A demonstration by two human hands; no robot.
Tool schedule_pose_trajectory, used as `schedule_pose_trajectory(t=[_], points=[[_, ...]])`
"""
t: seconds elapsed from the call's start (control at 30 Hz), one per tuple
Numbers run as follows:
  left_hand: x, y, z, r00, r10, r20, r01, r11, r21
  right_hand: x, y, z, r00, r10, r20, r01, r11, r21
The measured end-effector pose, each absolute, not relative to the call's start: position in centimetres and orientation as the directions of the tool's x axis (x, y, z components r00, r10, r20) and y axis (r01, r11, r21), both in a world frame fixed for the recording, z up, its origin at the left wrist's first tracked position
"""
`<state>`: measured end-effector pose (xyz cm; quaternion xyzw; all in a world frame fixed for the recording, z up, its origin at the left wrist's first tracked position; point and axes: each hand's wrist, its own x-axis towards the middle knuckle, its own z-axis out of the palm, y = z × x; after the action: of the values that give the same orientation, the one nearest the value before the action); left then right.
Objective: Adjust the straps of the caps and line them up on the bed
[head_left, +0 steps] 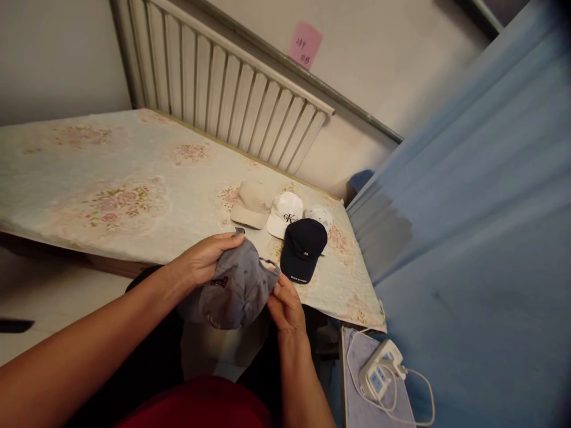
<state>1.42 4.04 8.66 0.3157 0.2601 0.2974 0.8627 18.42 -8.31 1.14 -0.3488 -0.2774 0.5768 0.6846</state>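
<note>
A grey cap (236, 288) with a small red emblem is held between both hands just off the near edge of the table. My left hand (203, 258) grips its back and top, fingers curled over the fabric. My right hand (285, 306) pinches its right edge. Beyond them, a navy cap (304, 248), a white cap with black letters (284, 214), a beige cap (251, 204) and another white cap (320, 215) lie close together on the table.
The table carries a pale floral cloth (116, 190). A white radiator (232, 89) runs behind it, with a pink note (305, 44) on the wall above. A blue curtain (473, 226) hangs on the right. A white power strip (379, 374) with cable lies low right.
</note>
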Motion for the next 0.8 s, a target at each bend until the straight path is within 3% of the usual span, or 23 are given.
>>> schedule_pose_trajectory(t=[0.17, 0.37, 0.6, 0.8], points=[[2.4, 4.8, 9.7, 0.713, 0.669, -0.212, -0.313, 0.573, 0.757, 19.2, -6.8, 1.8, 0.306, 0.951, -0.047, -0.588, 0.15, -0.795], [3.3, 6.7, 11.2, 0.732, 0.672, -0.108, -0.244, 0.407, 0.88, 20.4, -4.2, 3.5, 0.33, 0.942, -0.063, -0.546, 0.136, -0.827], [4.4, 11.0, 13.9, 0.625, 0.768, 0.141, -0.177, -0.036, 0.984, 22.4, 0.9, 6.9, 0.472, 0.877, 0.09, -0.426, 0.316, -0.848], [4.8, 11.5, 17.6, 0.545, 0.732, 0.41, -0.073, -0.446, 0.892, 23.0, 4.1, 9.2, 0.618, 0.719, 0.317, -0.271, 0.574, -0.772]])
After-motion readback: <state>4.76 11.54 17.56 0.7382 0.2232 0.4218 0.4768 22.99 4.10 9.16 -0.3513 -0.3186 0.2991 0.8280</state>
